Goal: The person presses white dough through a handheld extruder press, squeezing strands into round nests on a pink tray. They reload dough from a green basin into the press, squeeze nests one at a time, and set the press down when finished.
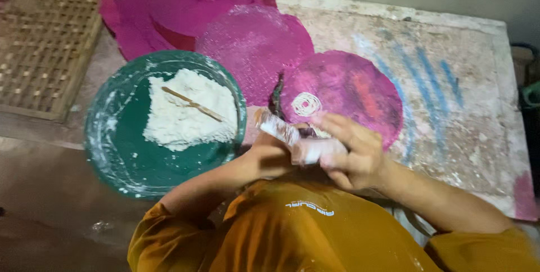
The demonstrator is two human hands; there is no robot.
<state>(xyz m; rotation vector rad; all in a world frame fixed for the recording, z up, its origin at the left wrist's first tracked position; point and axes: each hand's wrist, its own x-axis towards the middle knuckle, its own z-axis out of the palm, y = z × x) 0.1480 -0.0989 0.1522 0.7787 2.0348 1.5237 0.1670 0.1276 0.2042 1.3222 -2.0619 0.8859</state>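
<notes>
Both hands meet at the near edge of the bench (450, 81). The right hand (354, 151) is closed around a white piping bag (298, 140), and the left hand (270, 157) curls about its rear end. The tip sits at the near rim of a pink dough disc (349, 89), beside a white piped spiral (306, 104). This looks like the decorating step. A green flour basin (112, 143) stands left.
</notes>
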